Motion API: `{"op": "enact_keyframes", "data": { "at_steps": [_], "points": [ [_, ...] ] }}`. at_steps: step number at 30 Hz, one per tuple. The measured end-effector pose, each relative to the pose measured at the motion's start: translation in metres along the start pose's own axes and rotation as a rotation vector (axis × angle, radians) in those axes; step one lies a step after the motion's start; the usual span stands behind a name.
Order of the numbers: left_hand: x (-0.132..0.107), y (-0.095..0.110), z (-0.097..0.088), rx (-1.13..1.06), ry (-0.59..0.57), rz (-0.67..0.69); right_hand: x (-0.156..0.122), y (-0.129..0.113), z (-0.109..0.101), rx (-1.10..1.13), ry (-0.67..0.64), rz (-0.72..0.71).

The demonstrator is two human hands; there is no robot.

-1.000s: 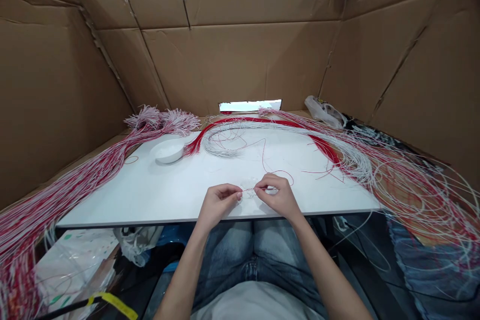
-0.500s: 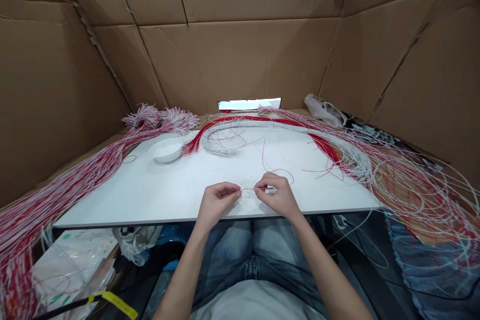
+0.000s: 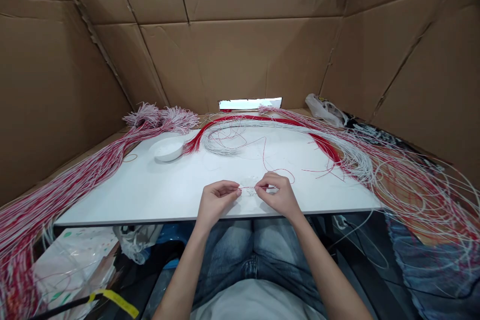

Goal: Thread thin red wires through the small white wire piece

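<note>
The left hand [image 3: 217, 201] is closed in a pinch, thumb against fingertips, and the end of a thin red wire [image 3: 248, 188] is gripped there. The right hand [image 3: 279, 195] is closed in the same way on that wire, just beside the left, so that a short, nearly level stretch is held taut between the two. Both hands are kept low over the near edge of the white table [image 3: 150, 195]. Past the right hand, the wire is seen to loop on the tabletop and run away toward the far side. A small clear patch [image 3: 250, 180] is seen just behind the hands; what it is cannot be told.

Further out, a white bowl [image 3: 167, 149] is set at the far left of the table. A coil of pale wires [image 3: 221, 142] and a curved red bundle [image 3: 262, 121] are laid behind it. A long sheaf of red and white wires [image 3: 93, 165] is draped off the left side, and a loose tangle [image 3: 405, 180] is spread off the right. The bench is enclosed by cardboard walls [image 3: 240, 60].
</note>
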State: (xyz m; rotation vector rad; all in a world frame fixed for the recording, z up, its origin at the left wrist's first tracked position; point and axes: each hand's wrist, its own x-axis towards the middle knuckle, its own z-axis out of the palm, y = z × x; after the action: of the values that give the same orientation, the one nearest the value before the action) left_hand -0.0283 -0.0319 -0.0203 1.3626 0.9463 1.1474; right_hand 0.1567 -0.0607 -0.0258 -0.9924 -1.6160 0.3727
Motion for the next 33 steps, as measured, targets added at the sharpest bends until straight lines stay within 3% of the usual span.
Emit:
{"op": "enact_keyframes", "data": {
  "at_steps": [11, 23, 33],
  "points": [
    [-0.0006, -0.0009, 0.0004, 0.025, 0.053, 0.001, 0.0001, 0.0002, 0.0000, -0.014, -0.013, -0.009],
    [-0.0022, -0.0024, 0.0023, 0.153, -0.056, 0.023, 0.0000, -0.0023, -0.0015, 0.023, -0.040, -0.067],
    [-0.0006, -0.0044, 0.0013, 0.067, -0.041, 0.009, -0.0010, -0.0023, -0.0015, 0.024, -0.043, -0.070]
  ]
}}
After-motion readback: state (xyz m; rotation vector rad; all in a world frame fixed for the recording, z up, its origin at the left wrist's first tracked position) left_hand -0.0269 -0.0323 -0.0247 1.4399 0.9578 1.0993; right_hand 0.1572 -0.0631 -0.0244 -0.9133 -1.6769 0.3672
